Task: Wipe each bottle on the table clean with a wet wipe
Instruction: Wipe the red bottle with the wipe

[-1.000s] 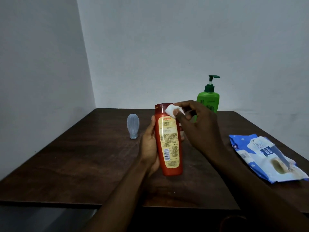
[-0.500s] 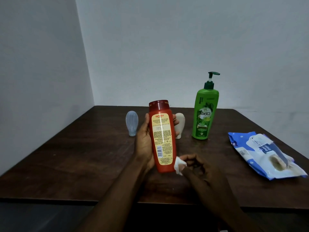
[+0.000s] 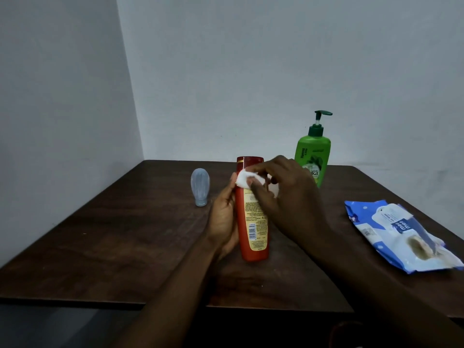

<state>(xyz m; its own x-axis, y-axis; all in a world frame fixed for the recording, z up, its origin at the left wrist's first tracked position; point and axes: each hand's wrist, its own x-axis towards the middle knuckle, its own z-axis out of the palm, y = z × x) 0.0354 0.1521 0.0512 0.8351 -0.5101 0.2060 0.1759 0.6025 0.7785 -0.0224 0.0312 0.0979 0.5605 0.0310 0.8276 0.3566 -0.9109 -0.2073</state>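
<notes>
The tall red plastic bottle (image 3: 252, 222) with a yellow back label is upright at the middle of the dark wooden table (image 3: 125, 247). Whether its base touches the wood or hangs just above it cannot be told. The left hand (image 3: 223, 219) wraps its lower left side, fingers curled behind and thumb up along the edge. The right hand (image 3: 288, 197) pinches a small wadded white wet wipe (image 3: 244, 178) and presses it against the bottle's upper left shoulder, just under the cap. To do this step well, I would hold the bottle firmly low down and draw the wipe in long strokes down the label. I would then turn the bottle in the left hand so the sides now under the fingers get cleaned too. The wad is small, so opening it out would cover more surface. A green pump bottle (image 3: 312, 156) stands far right, partly behind the right hand, close enough that a wide sweep of the wrist could knock it. A small translucent grey-blue bottle (image 3: 200, 187) stands on its cap to the far left, well apart. The blue and white wipes pack (image 3: 401, 234) lies open at the right edge, within reach for a fresh wipe.
</notes>
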